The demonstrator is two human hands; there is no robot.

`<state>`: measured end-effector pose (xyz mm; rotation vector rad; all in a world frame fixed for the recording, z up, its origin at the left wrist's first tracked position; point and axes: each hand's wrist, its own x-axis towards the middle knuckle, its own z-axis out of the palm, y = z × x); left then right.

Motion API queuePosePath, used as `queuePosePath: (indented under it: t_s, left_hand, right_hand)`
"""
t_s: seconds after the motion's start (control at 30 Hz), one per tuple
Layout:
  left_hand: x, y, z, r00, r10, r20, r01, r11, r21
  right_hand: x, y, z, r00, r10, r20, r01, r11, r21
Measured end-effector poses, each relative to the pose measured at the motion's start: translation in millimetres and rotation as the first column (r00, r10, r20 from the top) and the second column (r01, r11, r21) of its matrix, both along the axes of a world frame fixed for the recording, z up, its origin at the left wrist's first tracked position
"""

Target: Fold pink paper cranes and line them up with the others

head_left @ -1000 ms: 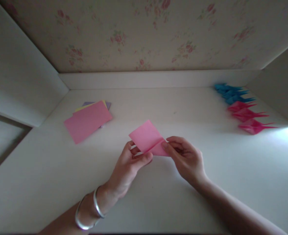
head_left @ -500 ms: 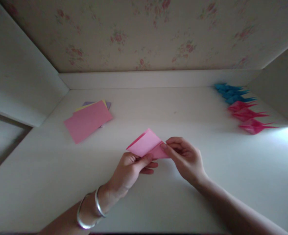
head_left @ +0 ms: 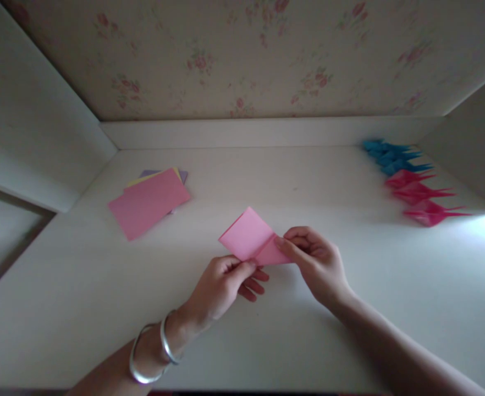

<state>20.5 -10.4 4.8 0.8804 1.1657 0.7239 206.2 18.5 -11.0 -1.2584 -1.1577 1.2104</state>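
Observation:
A partly folded sheet of pink origami paper (head_left: 247, 235) is held between both hands above the white table. It shows a square panel at the left and a triangular flap at the right, with a crease between them. My left hand (head_left: 226, 283) pinches its lower edge between thumb and fingers, the other fingers spread below. My right hand (head_left: 314, 261) grips the right side near the crease, thumb on top. The fingertips behind the paper are hidden. Two silver bangles (head_left: 166, 344) circle my left wrist.
At the left lies a pile of pink, yellow and purple paper sheets (head_left: 152, 203). Folded blue paper cranes (head_left: 397, 157) and pink paper cranes (head_left: 424, 193) line up at the right. A flowered wall (head_left: 226, 60) rises behind the white table (head_left: 267, 341).
The paper's square panel has flattened, its gaping left edge now closed. The paper has turned slightly and shifted a little rightward, with my right hand moving along.

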Motion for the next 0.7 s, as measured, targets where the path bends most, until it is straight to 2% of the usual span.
queuePosePath:
  t_s: [0.2, 0.43, 0.7]
  left_hand:
    - [-2.7, -4.1, 1.1, 0.986, -0.105, -0.127, 0.114, 0.991, 0.069]
    - [-1.0, -2.8, -0.3, 0.992, -0.043, -0.116, 0.056, 0.993, 0.107]
    - [-1.6, -3.6, -1.8, 0.99, 0.023, -0.138, 0.002, 0.984, 0.176]
  right_hand:
    - [0.4, 0.5, -0.4, 1.0, 0.0, -0.018, -0.001, 1.0, -0.029]
    - [-1.2, 1.1, -2.1, 0.994, 0.015, -0.105, -0.02, 0.999, -0.047]
    - [-6.3, -1.5, 3.7, 0.947, 0.13, -0.292, -0.173, 0.977, -0.126]
